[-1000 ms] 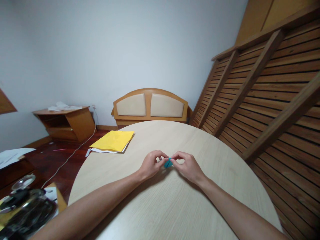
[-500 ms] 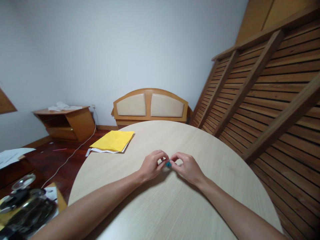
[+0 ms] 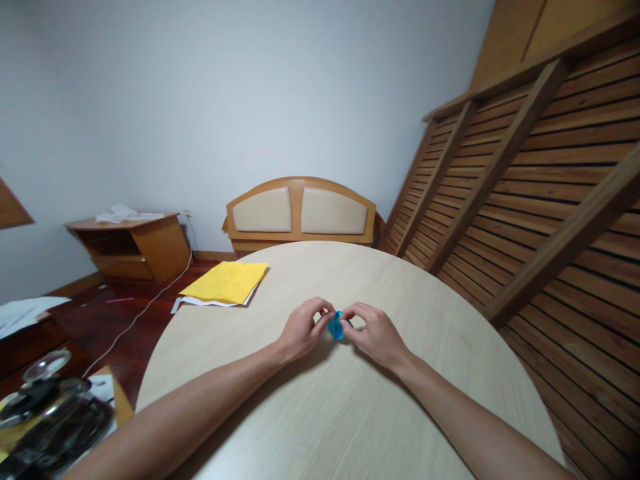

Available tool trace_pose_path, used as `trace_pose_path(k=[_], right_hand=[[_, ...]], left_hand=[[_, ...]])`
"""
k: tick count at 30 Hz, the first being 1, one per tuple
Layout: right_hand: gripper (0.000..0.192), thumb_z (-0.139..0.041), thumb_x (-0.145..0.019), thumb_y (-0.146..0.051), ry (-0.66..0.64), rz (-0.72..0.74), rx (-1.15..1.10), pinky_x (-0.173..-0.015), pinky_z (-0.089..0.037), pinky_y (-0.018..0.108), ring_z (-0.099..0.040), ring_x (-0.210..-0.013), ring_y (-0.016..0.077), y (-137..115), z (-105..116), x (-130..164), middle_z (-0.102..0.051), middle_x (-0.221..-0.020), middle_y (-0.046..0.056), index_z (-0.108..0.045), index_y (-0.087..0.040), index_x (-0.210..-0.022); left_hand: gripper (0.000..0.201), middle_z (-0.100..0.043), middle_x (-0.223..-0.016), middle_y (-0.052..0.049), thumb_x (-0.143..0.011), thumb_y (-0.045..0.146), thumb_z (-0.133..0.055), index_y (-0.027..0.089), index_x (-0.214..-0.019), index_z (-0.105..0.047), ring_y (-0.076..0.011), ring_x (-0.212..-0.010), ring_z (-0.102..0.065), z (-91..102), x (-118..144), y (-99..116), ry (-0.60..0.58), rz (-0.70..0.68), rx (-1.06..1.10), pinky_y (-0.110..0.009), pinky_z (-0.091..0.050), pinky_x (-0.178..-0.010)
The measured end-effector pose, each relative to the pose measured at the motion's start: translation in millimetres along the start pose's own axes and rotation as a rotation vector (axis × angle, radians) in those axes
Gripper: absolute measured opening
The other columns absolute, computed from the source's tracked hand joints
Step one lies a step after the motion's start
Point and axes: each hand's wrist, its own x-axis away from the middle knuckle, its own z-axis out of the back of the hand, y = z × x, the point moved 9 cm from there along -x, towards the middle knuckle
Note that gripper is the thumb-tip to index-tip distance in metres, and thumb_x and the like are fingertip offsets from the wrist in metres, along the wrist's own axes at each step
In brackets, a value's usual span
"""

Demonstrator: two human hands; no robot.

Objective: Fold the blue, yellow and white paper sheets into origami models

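Head view: at 12 o'clock, over a round, pale wood-grain table (image 3: 310, 413), left hand (image 3: 304, 329) and right hand (image 3: 375, 335) pinch a small blue paper-like piece (image 3: 337, 329), seemingly partly folded, remaining folds unclear, square yellow paper (image 3: 225, 283) at its 10 o'clock.

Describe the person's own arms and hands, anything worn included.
The left hand and right hand wear no gloves. The left forearm and right forearm are bare: no sleeve, watch or bracelet shows. The fingers are too small to judge for rings.
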Motion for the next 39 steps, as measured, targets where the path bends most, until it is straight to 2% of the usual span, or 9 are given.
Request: trace_pose_path(k=[6,11,18,22,28,34,39], right_hand=[[0.008,-0.06,-0.085,-0.017,0.018,0.032,0.01,-0.086,-0.047,0.034,-0.063,-0.09,0.0211,-1,2,-1,-0.068,-0.093,0.003,-0.064,-0.024,-0.083],[0.008,-0.061,-0.084,-0.017,0.045,0.016,-0.003,-0.092,-0.045,0.035,-0.061,-0.103,0.0223,2,6,-1,-0.065,-0.107,0.005,-0.063,-0.024,-0.083],[0.008,-0.06,-0.084,-0.016,0.066,0.016,-0.037,-0.09,-0.047,0.036,-0.063,-0.099,0.0223,3,7,-1,-0.068,-0.103,0.005,-0.063,-0.023,-0.082],[0.008,-0.058,-0.085,-0.017,0.063,-0.004,-0.077,-0.084,-0.05,0.033,-0.063,-0.094,0.0208,2,6,0,-0.068,-0.098,0.004,-0.064,-0.023,-0.084],[0.008,-0.057,-0.087,-0.019,-0.006,-0.024,-0.078,-0.074,-0.052,0.027,-0.063,-0.084,0.0172,5,-3,1,-0.068,-0.092,0.002,-0.065,-0.022,-0.087],[0.008,-0.058,-0.089,-0.021,-0.025,-0.012,-0.044,-0.072,-0.052,0.027,-0.063,-0.081,0.017,6,-4,1,-0.068,-0.09,0.002,-0.065,-0.023,-0.088],[0.007,-0.059,-0.089,-0.021,-0.041,0.002,-0.009,-0.073,-0.051,0.026,-0.063,-0.086,0.0179,6,-5,1,-0.068,-0.092,0.002,-0.065,-0.023,-0.088]], left_hand=[[0.021,-0.069,-0.093,-0.007,-0.095,0.034,-0.051,0.017,-0.095,-0.065,-0.0174,-0.083,-0.062,1.9,-1,-6,0.029,0.074,0.151,-0.024,-0.048,-0.064],[0.023,-0.07,-0.098,-0.009,-0.095,0.038,-0.052,0.016,-0.095,-0.062,-0.0182,-0.088,-0.064,2.7,-3,-9,0.047,0.104,0.309,-0.029,-0.052,-0.075],[0.028,-0.07,-0.102,-0.01,-0.094,0.044,-0.055,0.017,-0.092,-0.055,-0.0187,-0.091,-0.066,5.6,-4,-14,0.104,0.1,0.463,-0.034,-0.052,-0.084],[0.027,-0.069,-0.105,-0.011,-0.095,0.044,-0.054,0.017,-0.094,-0.053,-0.0186,-0.093,-0.065,1.5,-3,-17,0.089,0.098,0.523,-0.035,-0.052,-0.084],[0.024,-0.069,-0.103,-0.01,-0.097,0.041,-0.05,0.018,-0.092,-0.053,-0.0194,-0.094,-0.065,-4.7,-1,-9,0.005,0.088,0.41,-0.034,-0.052,-0.082],[0.025,-0.066,-0.112,-0.009,-0.09,0.033,-0.06,0.019,-0.11,-0.061,-0.0231,-0.104,-0.061,-9.5,2,7,-0.128,-0.002,0.158,-0.034,-0.052,-0.086],[0.025,-0.064,-0.119,-0.01,-0.086,0.02,-0.062,0.019,-0.112,-0.061,-0.0218,-0.108,-0.061,-13.2,3,3,-0.159,-0.048,0.118,-0.034,-0.053,-0.089]])
